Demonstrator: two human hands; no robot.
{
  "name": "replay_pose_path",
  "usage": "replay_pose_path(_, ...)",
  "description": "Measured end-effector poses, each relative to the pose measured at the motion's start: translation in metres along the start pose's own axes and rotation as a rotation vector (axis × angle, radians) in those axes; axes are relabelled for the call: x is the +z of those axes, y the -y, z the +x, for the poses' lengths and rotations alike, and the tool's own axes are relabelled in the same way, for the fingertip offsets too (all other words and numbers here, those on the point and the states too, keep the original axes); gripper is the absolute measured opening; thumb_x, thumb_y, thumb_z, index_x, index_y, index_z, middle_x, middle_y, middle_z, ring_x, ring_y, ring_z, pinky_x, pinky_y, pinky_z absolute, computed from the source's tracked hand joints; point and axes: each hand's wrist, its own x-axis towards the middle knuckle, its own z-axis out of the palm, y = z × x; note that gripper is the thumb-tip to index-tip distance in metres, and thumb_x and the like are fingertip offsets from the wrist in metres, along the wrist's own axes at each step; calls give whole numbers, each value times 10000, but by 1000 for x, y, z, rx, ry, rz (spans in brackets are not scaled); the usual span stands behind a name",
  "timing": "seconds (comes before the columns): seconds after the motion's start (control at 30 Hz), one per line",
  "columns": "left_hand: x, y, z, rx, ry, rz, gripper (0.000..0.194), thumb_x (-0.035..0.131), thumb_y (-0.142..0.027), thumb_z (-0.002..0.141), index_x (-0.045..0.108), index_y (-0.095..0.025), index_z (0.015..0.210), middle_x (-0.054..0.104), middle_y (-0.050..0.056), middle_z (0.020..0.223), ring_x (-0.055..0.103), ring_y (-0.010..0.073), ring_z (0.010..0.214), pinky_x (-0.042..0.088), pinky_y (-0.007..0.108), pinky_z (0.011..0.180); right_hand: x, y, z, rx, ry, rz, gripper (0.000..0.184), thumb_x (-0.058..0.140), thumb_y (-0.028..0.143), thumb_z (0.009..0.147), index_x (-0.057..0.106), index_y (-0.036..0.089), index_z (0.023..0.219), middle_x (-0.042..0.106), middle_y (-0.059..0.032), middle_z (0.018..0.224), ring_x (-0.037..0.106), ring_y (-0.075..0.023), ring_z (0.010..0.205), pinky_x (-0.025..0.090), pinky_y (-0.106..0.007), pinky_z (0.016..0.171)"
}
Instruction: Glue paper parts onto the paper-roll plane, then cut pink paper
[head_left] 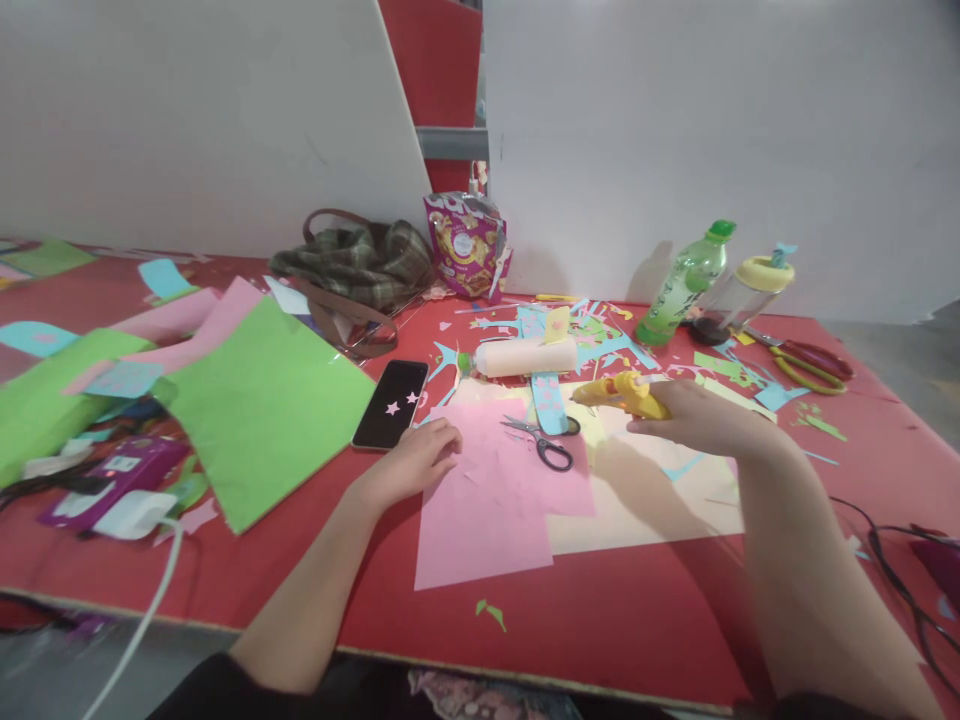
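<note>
Head view, right hand (694,415) gripping glue gun (622,393), left hand (420,458) half-curled, perhaps touching pink paper (484,510)

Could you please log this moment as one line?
right hand: holding yellow glue gun | left hand: at edge of pink paper, beside phone | scissors: lying untouched

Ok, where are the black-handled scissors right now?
In the head view, the scissors lie on pink paper near the centre, between left hand and right hand.

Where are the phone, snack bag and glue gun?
Phone (391,384): head view, on its dark screen.
Snack bag (463,246): head view, on its printed front.
Glue gun (636,397): head view, on its yellow body.
</note>
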Motion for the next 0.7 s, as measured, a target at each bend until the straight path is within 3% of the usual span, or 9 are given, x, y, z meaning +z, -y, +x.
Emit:
replay_pose_path(0.43,-4,-6,4,-28,-10,44,121,411,-235,754,480,-173,677,525,17,766,487,152,724,340,264,653,-3,-1,-3,-22,-19,-26,215,455,427,693,469,215,664,517,-9,622,506,-179,564,340,-255,458)
replay_pose_path(0.7,-22,-25,13,-27,-162,-5,147,436,-260,754,510,-165,669,533,13,738,485,138,683,353,258,650,-4,-1,-7,-21,-42,-31,194,463,405,688,483,212,691,553,-35,719,529,-206,657,365,-270,502)
